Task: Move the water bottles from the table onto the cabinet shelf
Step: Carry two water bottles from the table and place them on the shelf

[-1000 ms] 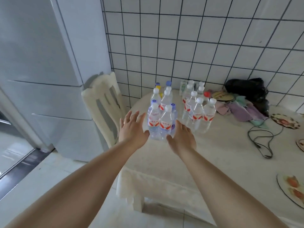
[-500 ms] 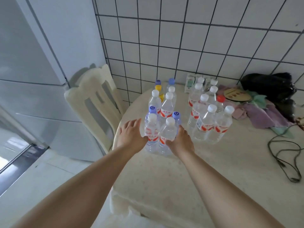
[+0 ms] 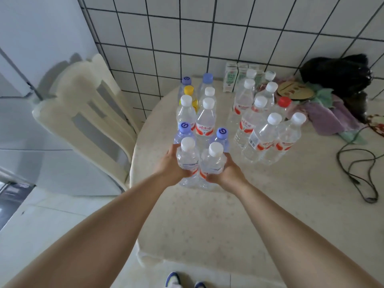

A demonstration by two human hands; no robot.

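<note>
Head: both hands (image 3: 225,173) grip clear full water bottles (image 3: 188,161).

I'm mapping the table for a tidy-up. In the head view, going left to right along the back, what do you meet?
Chair → yellow-capped bottle → cartons → red-capped bottle → purple cloth → black bag.

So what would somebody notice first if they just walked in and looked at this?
Probably the crowd of water bottles standing on the round table, most with white caps. Right at the near edge of the crowd, the left hand and the right hand each have a grip on a white-capped bottle, side by side. After that, the single red cap and yellow cap pop out further back.
</note>
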